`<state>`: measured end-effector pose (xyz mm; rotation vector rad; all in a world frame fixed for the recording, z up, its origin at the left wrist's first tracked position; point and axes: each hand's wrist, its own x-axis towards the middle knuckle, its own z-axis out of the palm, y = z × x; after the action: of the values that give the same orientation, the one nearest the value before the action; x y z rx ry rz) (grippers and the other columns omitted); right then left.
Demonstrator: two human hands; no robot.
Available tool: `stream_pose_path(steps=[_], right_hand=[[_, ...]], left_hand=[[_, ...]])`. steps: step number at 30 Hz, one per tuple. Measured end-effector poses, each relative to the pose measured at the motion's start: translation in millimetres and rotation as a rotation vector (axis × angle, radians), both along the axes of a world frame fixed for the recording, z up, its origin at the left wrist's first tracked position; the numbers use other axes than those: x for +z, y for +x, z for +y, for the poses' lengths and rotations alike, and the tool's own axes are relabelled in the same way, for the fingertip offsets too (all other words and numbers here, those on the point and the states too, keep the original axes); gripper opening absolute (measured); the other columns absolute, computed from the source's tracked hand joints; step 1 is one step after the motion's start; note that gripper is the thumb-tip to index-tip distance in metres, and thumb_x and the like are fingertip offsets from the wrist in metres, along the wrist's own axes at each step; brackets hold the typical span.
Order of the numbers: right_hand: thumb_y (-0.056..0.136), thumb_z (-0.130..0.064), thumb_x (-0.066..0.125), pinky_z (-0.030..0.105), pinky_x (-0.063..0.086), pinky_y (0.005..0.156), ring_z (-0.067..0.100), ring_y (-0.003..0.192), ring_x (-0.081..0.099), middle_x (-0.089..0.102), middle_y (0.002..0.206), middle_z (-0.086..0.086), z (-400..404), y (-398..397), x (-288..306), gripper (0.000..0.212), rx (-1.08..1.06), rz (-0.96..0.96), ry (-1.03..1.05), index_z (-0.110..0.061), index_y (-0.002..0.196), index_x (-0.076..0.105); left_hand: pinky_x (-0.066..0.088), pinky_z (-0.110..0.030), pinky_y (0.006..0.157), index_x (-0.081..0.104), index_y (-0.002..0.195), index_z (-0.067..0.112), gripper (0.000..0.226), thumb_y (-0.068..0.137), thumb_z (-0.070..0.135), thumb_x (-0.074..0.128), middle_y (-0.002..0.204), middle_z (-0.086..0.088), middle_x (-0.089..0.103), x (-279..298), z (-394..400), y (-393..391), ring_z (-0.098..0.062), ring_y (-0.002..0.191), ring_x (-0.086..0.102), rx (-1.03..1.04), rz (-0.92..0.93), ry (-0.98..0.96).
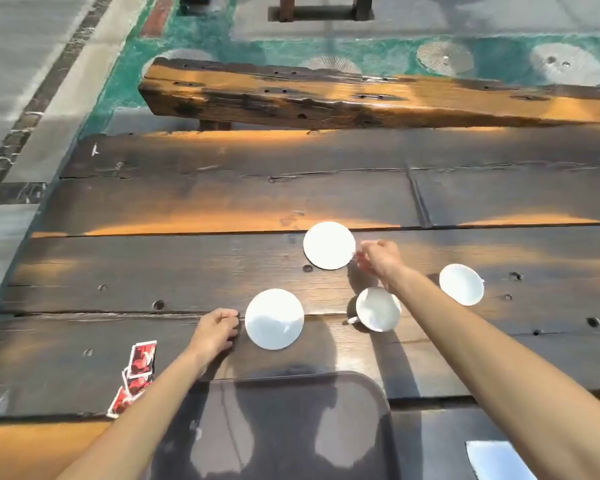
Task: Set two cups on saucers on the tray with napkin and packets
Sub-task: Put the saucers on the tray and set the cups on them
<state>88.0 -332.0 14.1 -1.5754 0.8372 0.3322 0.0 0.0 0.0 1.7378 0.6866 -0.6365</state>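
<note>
Fingers (361, 254) of the right hand (381, 259) are pinching the far round white saucer's (329, 244) rim, while the left hand's (215, 330) curled-together fingers (231, 322) are resting beside the near white saucer (274, 319).

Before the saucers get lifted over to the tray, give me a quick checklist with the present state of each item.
1. Tray free to receive the saucers: ok, nothing lies on it.
2. Right hand at the far saucer: ok, fingers at its right rim; firm grip cannot tell.
3. Left hand at the near saucer: not ok, it sits curled beside the left rim, not gripping it.
4. Both cups clear of the saucers: ok, the near cup and the far-right cup stand apart on the table.
5. Packets at hand: ok, on the table left of the tray.
6. Napkin ready: cannot tell, only a pale corner shows.
</note>
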Motion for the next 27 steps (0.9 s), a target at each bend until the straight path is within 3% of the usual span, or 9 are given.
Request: stream_pose_path(steps=[5, 8, 13, 16, 19, 22, 27], right_hand=[[0.091, -0.005, 0.058, 0.036, 0.057, 0.069, 0.019, 0.069, 0.058, 0.057, 0.074, 0.006, -6, 22, -39, 0.023, -0.041, 0.093, -0.186, -0.018, 0.073, 0.049], [0.088, -0.002, 0.066, 0.028, 0.058, 0.053, 0.015, 0.064, 0.062, 0.06, 0.072, 0.005, -5, 30, -49, 0.029, -0.053, 0.065, -0.169, -0.018, 0.067, 0.053], [0.086, -0.006, 0.07, 0.032, 0.06, 0.067, 0.015, 0.068, 0.062, 0.067, 0.079, 0.005, -3, 42, -65, 0.016, -0.019, 0.047, -0.212, -0.017, 0.079, 0.062], [0.09, -0.005, 0.069, 0.035, 0.06, 0.072, 0.014, 0.063, 0.059, 0.066, 0.081, 0.006, -2, 44, -68, 0.017, -0.034, 0.069, -0.208, -0.016, 0.079, 0.062], [0.093, -0.005, 0.068, 0.027, 0.06, 0.063, 0.012, 0.059, 0.059, 0.065, 0.084, 0.007, 2, 43, -60, 0.007, -0.09, 0.088, -0.149, -0.01, 0.092, 0.063], [0.093, -0.001, 0.067, 0.021, 0.059, 0.053, 0.012, 0.061, 0.062, 0.063, 0.08, 0.005, 7, 38, -45, 0.018, -0.152, 0.064, -0.094, -0.01, 0.08, 0.06], [0.093, 0.003, 0.066, 0.023, 0.059, 0.051, 0.016, 0.059, 0.061, 0.063, 0.079, 0.007, 9, 23, -13, 0.018, -0.211, 0.025, -0.035, -0.007, 0.08, 0.059]], left_hand=[[0.054, -0.034, 0.076, 0.062, 0.11, 0.007, 0.015, 0.095, 0.007, 0.063, 0.092, -0.012, 0.069, -29, -2, 11, -0.02, 0.078, 0.065, 0.072, -0.001, -0.009], [0.056, -0.039, 0.086, 0.068, 0.106, 0.008, 0.016, 0.09, 0.009, 0.069, 0.094, -0.016, 0.073, -33, -1, 16, -0.024, 0.087, 0.069, 0.04, 0.003, -0.039], [0.055, -0.023, 0.074, 0.073, 0.102, 0.004, 0.014, 0.091, 0.001, 0.064, 0.066, 0.004, 0.068, -39, -4, 18, -0.012, 0.078, 0.067, 0.029, 0.002, -0.078], [0.058, -0.016, 0.066, 0.071, 0.108, -0.004, 0.018, 0.094, -0.002, 0.061, 0.084, -0.011, 0.072, -37, -3, 18, -0.008, 0.074, 0.071, 0.04, 0.007, -0.113], [0.058, -0.015, 0.065, 0.067, 0.114, -0.008, 0.021, 0.096, -0.004, 0.058, 0.105, -0.025, 0.072, -30, -3, 16, -0.019, 0.086, 0.072, 0.068, -0.001, -0.147], [0.059, -0.016, 0.064, 0.066, 0.113, -0.01, 0.02, 0.095, -0.006, 0.057, 0.104, -0.028, 0.07, -20, -1, 11, -0.025, 0.088, 0.069, 0.113, -0.036, -0.143], [0.06, -0.018, 0.06, 0.072, 0.098, -0.003, 0.017, 0.093, -0.01, 0.058, 0.092, -0.02, 0.07, 3, 15, -2, -0.019, 0.077, 0.069, 0.219, -0.053, -0.131]])
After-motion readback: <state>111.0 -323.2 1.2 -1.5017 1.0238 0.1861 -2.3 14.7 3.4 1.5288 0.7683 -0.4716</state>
